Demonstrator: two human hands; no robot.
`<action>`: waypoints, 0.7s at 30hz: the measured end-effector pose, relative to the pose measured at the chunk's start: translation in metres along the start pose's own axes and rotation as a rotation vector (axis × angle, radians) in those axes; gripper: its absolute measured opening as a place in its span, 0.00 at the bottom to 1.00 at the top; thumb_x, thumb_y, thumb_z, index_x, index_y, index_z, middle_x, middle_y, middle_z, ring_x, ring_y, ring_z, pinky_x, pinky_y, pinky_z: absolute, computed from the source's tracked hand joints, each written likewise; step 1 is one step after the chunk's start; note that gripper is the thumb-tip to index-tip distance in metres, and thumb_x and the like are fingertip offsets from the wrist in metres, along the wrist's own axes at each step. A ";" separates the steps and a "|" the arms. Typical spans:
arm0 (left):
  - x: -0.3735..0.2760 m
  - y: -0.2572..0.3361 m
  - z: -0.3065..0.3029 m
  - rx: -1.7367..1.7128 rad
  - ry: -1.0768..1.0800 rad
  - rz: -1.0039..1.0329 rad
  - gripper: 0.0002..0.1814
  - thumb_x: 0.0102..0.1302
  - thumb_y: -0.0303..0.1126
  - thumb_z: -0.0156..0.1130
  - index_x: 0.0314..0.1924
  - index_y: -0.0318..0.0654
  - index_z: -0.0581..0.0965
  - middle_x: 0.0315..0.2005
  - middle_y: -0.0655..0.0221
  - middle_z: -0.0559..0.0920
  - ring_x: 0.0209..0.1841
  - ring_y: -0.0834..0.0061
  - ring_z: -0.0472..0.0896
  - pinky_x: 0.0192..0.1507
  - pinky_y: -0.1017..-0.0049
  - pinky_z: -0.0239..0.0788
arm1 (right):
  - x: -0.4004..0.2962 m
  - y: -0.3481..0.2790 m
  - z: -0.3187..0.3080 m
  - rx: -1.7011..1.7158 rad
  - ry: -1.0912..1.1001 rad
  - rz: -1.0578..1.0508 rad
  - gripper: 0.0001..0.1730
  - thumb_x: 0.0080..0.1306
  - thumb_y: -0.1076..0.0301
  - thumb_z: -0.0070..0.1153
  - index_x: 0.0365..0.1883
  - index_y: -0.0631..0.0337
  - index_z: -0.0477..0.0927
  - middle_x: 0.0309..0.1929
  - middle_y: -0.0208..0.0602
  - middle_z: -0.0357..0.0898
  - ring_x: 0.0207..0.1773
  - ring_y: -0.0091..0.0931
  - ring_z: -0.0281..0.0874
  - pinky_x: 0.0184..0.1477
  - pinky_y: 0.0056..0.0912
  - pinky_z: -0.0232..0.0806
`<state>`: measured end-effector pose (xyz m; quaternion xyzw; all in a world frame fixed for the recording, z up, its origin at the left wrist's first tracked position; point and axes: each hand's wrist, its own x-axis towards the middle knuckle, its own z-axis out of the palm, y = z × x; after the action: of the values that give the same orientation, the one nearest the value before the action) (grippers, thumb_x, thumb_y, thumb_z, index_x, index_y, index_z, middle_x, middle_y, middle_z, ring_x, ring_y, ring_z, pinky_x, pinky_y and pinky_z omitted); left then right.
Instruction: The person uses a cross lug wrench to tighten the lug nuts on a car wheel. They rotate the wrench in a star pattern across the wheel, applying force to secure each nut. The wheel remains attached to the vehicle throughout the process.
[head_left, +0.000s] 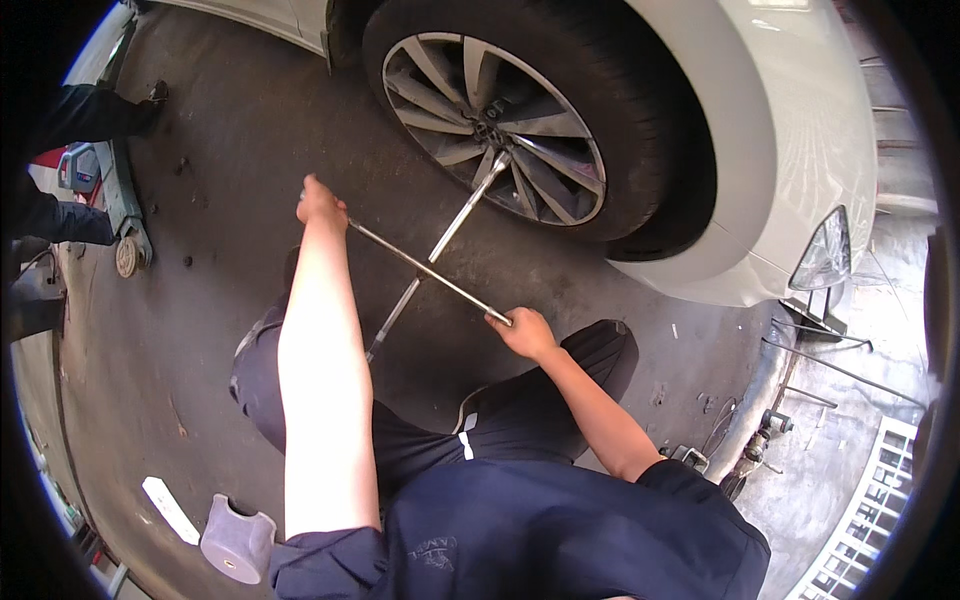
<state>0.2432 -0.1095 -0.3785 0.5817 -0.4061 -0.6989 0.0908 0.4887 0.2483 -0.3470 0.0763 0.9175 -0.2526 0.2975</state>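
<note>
A metal four-way lug wrench reaches from in front of me to the hub of a car's alloy wheel; its far socket meets the wheel near the lug nuts. My left hand is closed around the left end of the crossbar. Around the bar's right end, the fingers of my right hand are wrapped, with the tip showing. The near arm of the wrench points down towards my left forearm, which hides its end. The black tire sits inside the white car's wheel arch.
A green floor jack stands at the left beside another person's legs. Small dark pieces lie on the floor. At the lower left are a grey plastic stool and a white strip. A white grate is at the lower right.
</note>
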 end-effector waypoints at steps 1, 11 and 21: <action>0.003 -0.007 0.000 0.026 0.022 -0.010 0.20 0.66 0.48 0.70 0.38 0.38 0.76 0.22 0.68 0.75 0.19 0.72 0.71 0.20 0.69 0.62 | -0.002 0.001 0.000 0.001 -0.004 0.005 0.36 0.71 0.36 0.61 0.31 0.68 0.88 0.27 0.59 0.83 0.38 0.53 0.85 0.45 0.53 0.75; 0.028 -0.023 0.011 -0.079 0.075 -0.187 0.35 0.68 0.47 0.67 0.69 0.32 0.75 0.67 0.57 0.80 0.63 0.53 0.82 0.57 0.52 0.79 | 0.002 0.001 -0.006 -0.096 0.025 0.047 0.37 0.69 0.33 0.60 0.35 0.66 0.90 0.33 0.59 0.86 0.44 0.52 0.87 0.50 0.53 0.76; 0.040 -0.036 0.013 -0.070 0.057 -0.351 0.31 0.67 0.40 0.61 0.67 0.30 0.76 0.66 0.60 0.81 0.62 0.54 0.83 0.62 0.59 0.77 | -0.032 -0.027 -0.050 -0.222 0.094 0.077 0.27 0.69 0.41 0.63 0.37 0.60 0.92 0.34 0.54 0.88 0.43 0.50 0.88 0.50 0.52 0.78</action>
<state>0.2321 -0.1038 -0.4323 0.6599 -0.2710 -0.7007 -0.0011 0.4810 0.2511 -0.2823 0.0897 0.9492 -0.1342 0.2702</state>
